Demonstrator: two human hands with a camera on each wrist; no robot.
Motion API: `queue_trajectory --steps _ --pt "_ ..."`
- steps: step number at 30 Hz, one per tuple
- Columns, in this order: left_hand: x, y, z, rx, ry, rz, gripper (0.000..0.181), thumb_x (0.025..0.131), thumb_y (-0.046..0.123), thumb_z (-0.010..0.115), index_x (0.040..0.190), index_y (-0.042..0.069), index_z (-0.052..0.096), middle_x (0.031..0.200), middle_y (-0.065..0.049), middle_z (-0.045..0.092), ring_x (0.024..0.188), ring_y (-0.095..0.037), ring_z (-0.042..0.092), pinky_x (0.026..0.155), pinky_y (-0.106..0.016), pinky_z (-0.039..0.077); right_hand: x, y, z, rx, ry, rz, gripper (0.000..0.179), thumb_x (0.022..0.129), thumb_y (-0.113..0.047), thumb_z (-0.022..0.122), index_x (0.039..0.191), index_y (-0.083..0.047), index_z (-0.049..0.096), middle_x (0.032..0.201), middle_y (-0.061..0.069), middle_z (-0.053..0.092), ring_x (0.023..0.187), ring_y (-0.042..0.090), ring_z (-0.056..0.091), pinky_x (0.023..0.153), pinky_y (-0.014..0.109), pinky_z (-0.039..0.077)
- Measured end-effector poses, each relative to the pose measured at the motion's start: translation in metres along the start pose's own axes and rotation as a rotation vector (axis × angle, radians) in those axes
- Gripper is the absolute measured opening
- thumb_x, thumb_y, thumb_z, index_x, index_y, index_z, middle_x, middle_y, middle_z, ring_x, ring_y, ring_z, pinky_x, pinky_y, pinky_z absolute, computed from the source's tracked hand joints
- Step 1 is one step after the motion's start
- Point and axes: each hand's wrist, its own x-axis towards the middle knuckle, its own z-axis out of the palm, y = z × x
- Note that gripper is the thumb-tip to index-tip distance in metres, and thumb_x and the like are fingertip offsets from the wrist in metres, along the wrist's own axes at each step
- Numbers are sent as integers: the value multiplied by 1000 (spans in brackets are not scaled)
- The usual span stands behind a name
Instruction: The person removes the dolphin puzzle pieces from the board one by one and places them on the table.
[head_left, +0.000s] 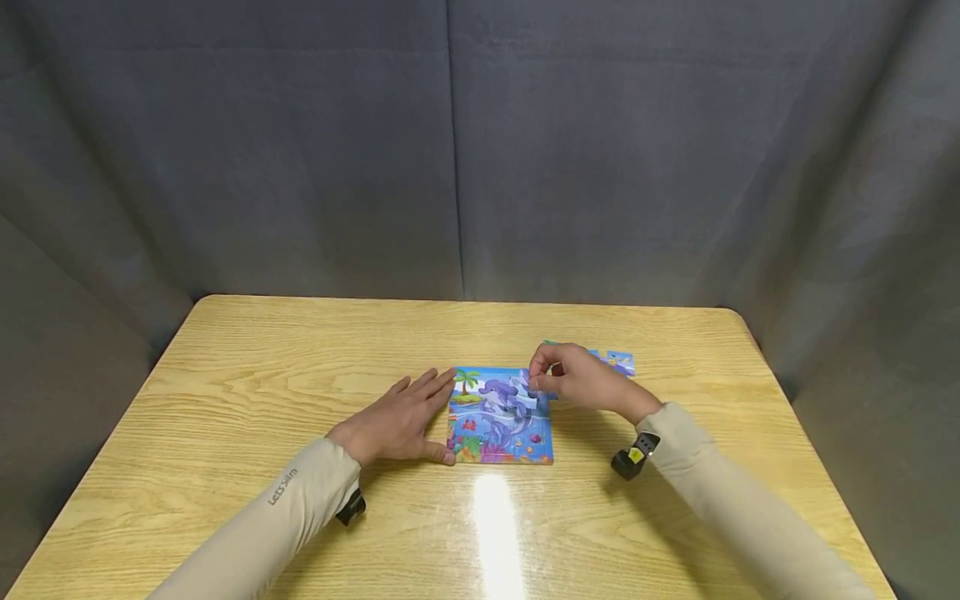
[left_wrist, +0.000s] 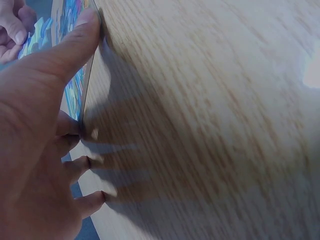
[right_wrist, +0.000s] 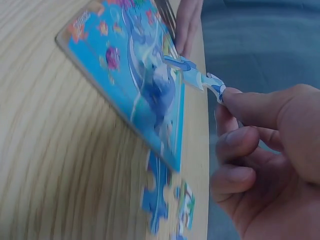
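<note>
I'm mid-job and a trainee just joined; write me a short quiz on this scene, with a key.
1. Which hand's grip holds a puzzle piece?
2. True or false: the left hand touches the left edge of the puzzle board.
3. What is printed near the board's upper-left corner in the head view? A) lighthouse B) palm tree C) sailboat
Key: 1. The right hand. 2. True. 3. B.
</note>
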Motion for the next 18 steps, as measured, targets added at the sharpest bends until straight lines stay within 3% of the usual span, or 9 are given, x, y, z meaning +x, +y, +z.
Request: queue_trajectory --steps 11,18 --pt "0 0 0 -5 -5 -6 109 94 65 71 170 3 23 182 -13 12 168 -41 14 132 -68 21 -20 21 -24 -41 66 24 5 105 -13 69 100 -10 68 98 7 69 84 19 57 70 28 46" --pt "0 0 -1 -7 -6 -6 109 94 65 71 170 3 23 182 -12 11 168 -41 14 132 -68 21 -33 38 -37 -71 84 43 6 105 -6 65 101 -6 69 102 8 71 95 19 63 92 39 54"
